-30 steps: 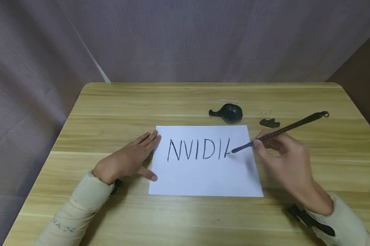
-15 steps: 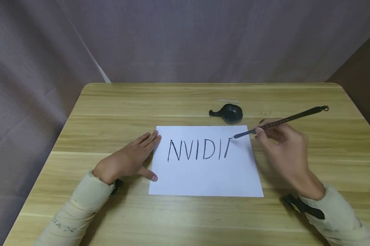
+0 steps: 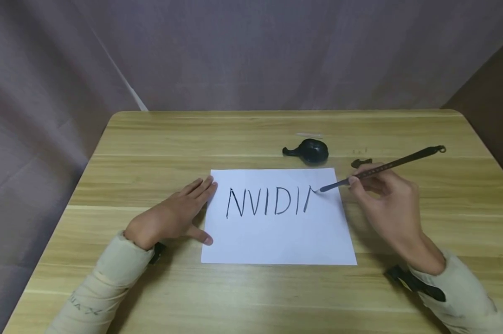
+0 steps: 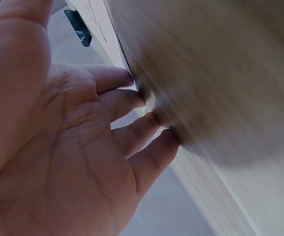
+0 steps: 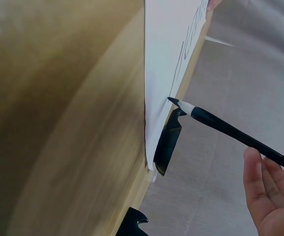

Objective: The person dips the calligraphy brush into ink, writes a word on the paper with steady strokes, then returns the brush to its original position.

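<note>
A white sheet of paper [image 3: 276, 241] lies on the wooden table, bearing the dark strokes "NVIDI" and part of another letter. My right hand [image 3: 391, 208] pinches a dark writing brush [image 3: 397, 162] partway along its handle, slanting over the sheet's right edge. In the right wrist view the tip of the brush [image 5: 215, 122], white with a black point, meets the paper [image 5: 161, 59] at the last stroke. My left hand [image 3: 172, 215] rests at the sheet's left edge with fingers extended and thumb spread; its fingertips press down there in the left wrist view.
Behind the paper stands a black, gourd-shaped dish [image 3: 312, 151], with a thin clear strip [image 3: 310, 135] beyond it. A small dark brush rest [image 3: 361, 163] sits to its right, partly hidden by my right hand. Grey curtain [image 3: 251, 55] hangs past the table's [image 3: 172, 139] far edge.
The brush tip has gone from the slanted stroke's foot up to its top, then slightly down to the right, leaving a short new stroke. My left hand stays on the paper.
</note>
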